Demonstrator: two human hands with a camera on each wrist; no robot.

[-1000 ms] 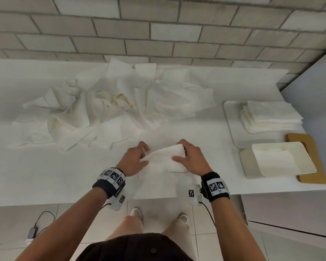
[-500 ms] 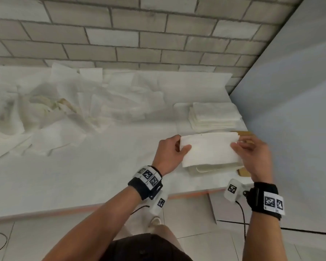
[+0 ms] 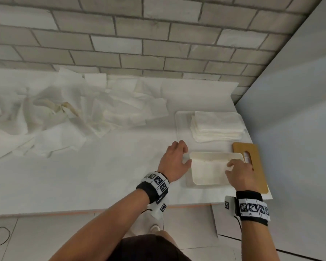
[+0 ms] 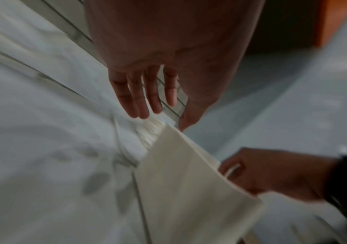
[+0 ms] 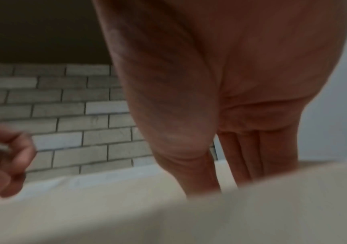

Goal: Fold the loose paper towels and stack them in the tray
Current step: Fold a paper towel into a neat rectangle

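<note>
A shallow cream tray (image 3: 215, 153) sits near the counter's front right, with a folded white paper towel (image 3: 208, 169) lying inside it. My left hand (image 3: 186, 155) is at the tray's left rim, fingers loosely extended and holding nothing; the left wrist view shows that hand (image 4: 164, 118) with straight fingers above the tray's corner (image 4: 189, 189). My right hand (image 3: 229, 167) reaches into the tray's right side. In the right wrist view its fingers (image 5: 239, 156) run straight down behind the cream rim (image 5: 126, 206), tips hidden. A pile of loose paper towels (image 3: 73, 113) covers the counter's back left.
Behind the cream tray a stack of folded towels (image 3: 216, 125) rests on a flat white tray (image 3: 181, 125). A brown board (image 3: 256, 166) lies under the cream tray's right side. A brick wall backs the counter, and a grey panel closes its right end.
Both hands carried the folded towel from the counter's front middle to the right and lowered it into the cream tray. The left hand has let go of it.
</note>
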